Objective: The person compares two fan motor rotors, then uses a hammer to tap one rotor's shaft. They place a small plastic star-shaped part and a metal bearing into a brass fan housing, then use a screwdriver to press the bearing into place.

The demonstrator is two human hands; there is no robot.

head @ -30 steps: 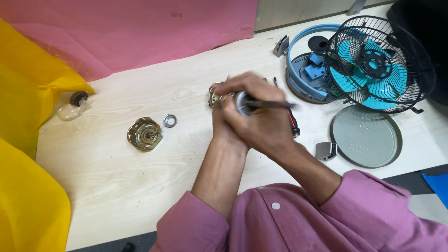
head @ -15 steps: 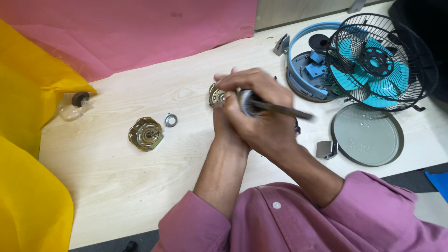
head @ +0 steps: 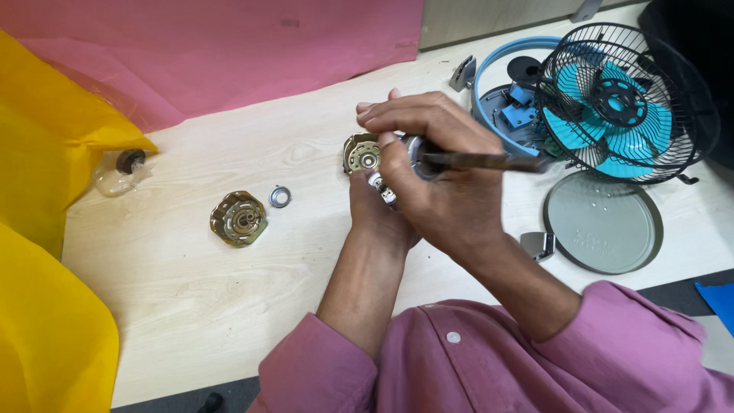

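Observation:
My right hand (head: 440, 180) lies over my left hand (head: 376, 214) at the middle of the wooden table (head: 191, 306). The right hand grips a thin dark tool (head: 482, 161) that points right, level with the table. Under it the left hand holds a small metal motor part (head: 382, 187); its grip is mostly hidden by the right hand. A brass-coloured motor cover (head: 362, 153) sits just beyond the fingers, touching them. A second brass-coloured cover (head: 238, 218) and a small metal ring (head: 280, 196) lie apart to the left.
A blue fan with a black wire grille (head: 619, 103) lies at the far right, with a grey round plate (head: 604, 222) and a small metal clip (head: 537, 245) in front of it. Pink sheet (head: 229, 46) at the back, yellow sheet (head: 46, 153) on the left, small clear bag (head: 118, 172).
The dark tool has swung from slanting down toward the right to lying level. Both hands stayed at the same place over the motor part.

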